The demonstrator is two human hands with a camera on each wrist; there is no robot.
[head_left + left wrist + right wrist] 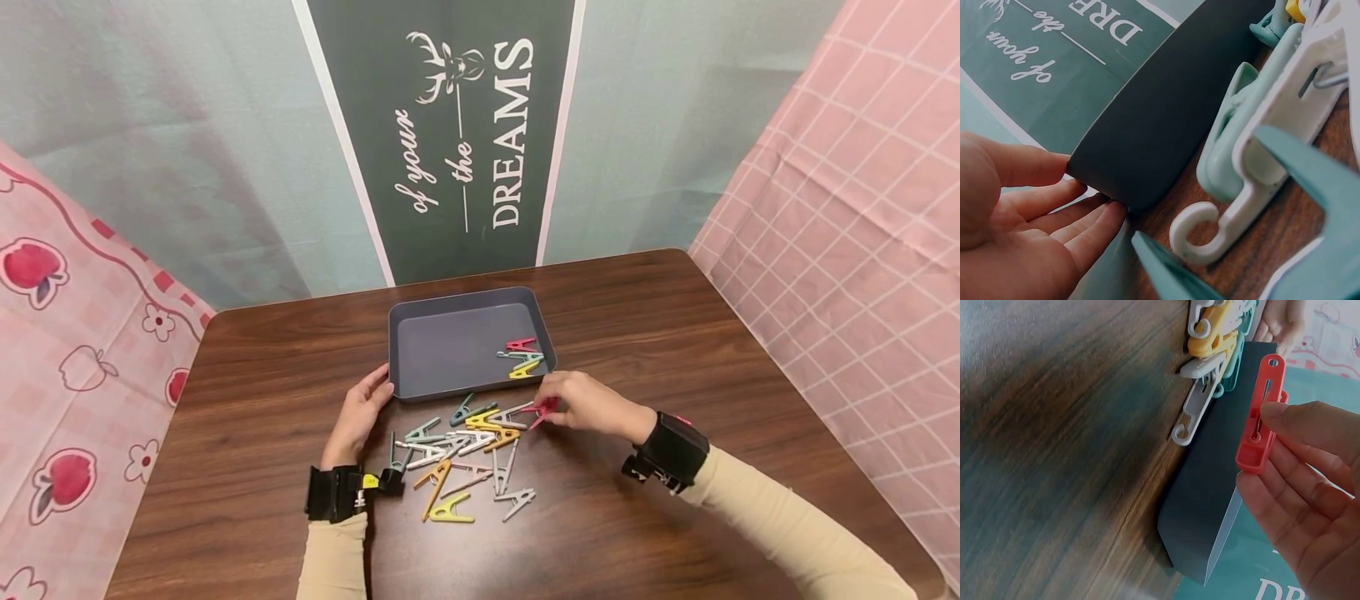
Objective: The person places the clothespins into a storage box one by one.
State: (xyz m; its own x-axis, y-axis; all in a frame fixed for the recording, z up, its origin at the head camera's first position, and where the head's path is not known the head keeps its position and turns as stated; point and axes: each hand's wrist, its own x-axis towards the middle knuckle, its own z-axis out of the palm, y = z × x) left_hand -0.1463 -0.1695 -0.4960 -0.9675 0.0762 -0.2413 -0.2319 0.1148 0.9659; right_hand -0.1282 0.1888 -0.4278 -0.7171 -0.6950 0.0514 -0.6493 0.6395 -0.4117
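My right hand (592, 406) pinches a red clothespin (1261, 415) between thumb and fingers. It is above the table, just in front of the near right corner of a dark grey tray (465, 333). My left hand (358, 417) touches the tray's near left corner with its fingers extended, as the left wrist view shows. Inside the tray, at its right end, lie a red clothespin (521, 344), a light teal clothespin (525, 358) and a yellow clothespin (524, 370). Several loose clothespins in white, grey, orange, yellow, green and pink lie on the table between my hands.
The brown wooden table (630, 333) has its far edge behind the tray. A green and grey curtain (465, 167) hangs beyond it. Pink cloths stand on both sides. A lime yellow clothespin (452, 509) and a grey clothespin (517, 502) lie closest to me.
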